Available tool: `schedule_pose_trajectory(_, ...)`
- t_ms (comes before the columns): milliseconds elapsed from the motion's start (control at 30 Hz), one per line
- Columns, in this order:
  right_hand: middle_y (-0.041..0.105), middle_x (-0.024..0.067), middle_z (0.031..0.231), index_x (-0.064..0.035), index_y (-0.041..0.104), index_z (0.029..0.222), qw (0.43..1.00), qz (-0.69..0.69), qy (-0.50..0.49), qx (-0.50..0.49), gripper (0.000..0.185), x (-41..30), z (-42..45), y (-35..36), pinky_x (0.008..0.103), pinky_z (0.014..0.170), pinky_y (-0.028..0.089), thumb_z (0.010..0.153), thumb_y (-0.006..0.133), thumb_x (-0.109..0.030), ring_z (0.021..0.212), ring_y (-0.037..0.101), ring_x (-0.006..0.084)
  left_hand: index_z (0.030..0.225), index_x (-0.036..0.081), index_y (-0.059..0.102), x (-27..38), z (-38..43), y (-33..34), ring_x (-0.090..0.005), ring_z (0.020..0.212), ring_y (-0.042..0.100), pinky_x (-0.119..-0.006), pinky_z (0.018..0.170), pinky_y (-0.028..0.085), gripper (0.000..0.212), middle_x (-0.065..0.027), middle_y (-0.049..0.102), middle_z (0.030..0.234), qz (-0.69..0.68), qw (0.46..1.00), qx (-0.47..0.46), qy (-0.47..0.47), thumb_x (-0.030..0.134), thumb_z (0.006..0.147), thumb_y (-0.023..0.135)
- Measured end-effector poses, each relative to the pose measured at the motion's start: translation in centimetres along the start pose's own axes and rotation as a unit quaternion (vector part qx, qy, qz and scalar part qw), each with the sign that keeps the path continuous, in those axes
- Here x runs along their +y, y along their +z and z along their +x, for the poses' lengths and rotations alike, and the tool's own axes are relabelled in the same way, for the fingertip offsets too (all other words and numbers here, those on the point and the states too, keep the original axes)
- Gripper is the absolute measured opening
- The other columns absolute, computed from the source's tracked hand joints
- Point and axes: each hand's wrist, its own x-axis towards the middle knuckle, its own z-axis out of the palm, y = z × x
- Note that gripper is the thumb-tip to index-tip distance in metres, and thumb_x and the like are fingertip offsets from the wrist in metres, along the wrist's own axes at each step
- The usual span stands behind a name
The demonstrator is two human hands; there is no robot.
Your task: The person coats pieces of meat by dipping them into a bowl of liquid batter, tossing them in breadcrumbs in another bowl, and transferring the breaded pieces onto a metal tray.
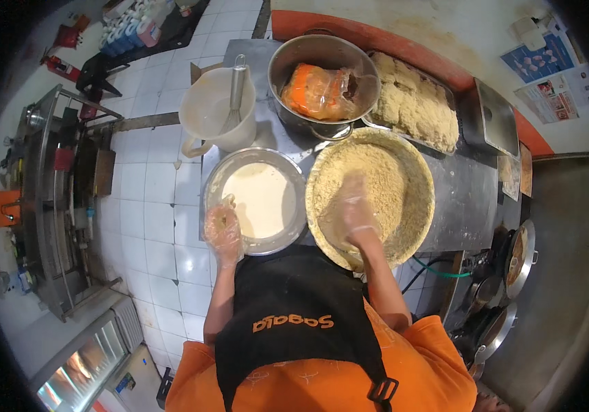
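My left hand [223, 229], in a clear plastic glove smeared with batter, is over the left rim of a steel bowl [298, 175]. Its fingers look curled, and whether they hold anything is unclear. Pale liquid batter [266, 193] lies in that bowl. To the right stands a wide, crumb-coated basin [426, 201] of yellowish breadcrumbs [377, 159]. Down in the crumbs is my right hand [356, 206], also gloved and blurred by motion; its fingertips are hard to make out, and anything beneath them is hidden.
Behind the bowls stand a white plastic jug [196, 110] with a whisk [236, 92], a deep pot [294, 116] holding an orange plastic bag [315, 92], and a tray of crumb-coated pieces [418, 103]. A steel container [498, 121] is at the table's far right. Pans [521, 260] sit lower right.
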Motion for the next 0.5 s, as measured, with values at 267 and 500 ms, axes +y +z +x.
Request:
schedule_pose_trajectory(267, 0.060, 0.0351, 0.138, 0.0129, 0.028, 0.155, 0.999, -0.023, -0.040, 0.018, 0.081, 5.5, 1.2, 3.8, 0.0498, 0.097, 0.054, 0.083, 0.060, -0.008, 0.116, 0.065, 0.0472, 0.112, 0.002, 0.064, -0.6, -0.1, -0.1, -0.0172, 0.097, 0.073, -0.031, 0.086, 0.058, 0.015, -0.0110, 0.076, 0.104, 0.039, 0.999, 0.009, -0.007, 0.000, 0.098, 0.070)
schedule_pose_trajectory(500, 0.070, 0.0297, 0.125, -0.0026, 0.067, 0.136, 0.961, 0.123, 0.093, -0.232, 0.048, 8.2, 3.3, -3.0, 0.0479, 0.094, 0.054, 0.092, 0.063, -0.021, 0.113, 0.070, 0.0431, 0.105, 0.003, 0.069, 0.2, 0.2, 0.0, -0.0227, 0.087, 0.075, -0.038, 0.079, 0.060, 0.012, -0.0131, 0.077, 0.097, -0.005, 0.999, 0.038, 0.029, 0.005, 0.094, 0.074)
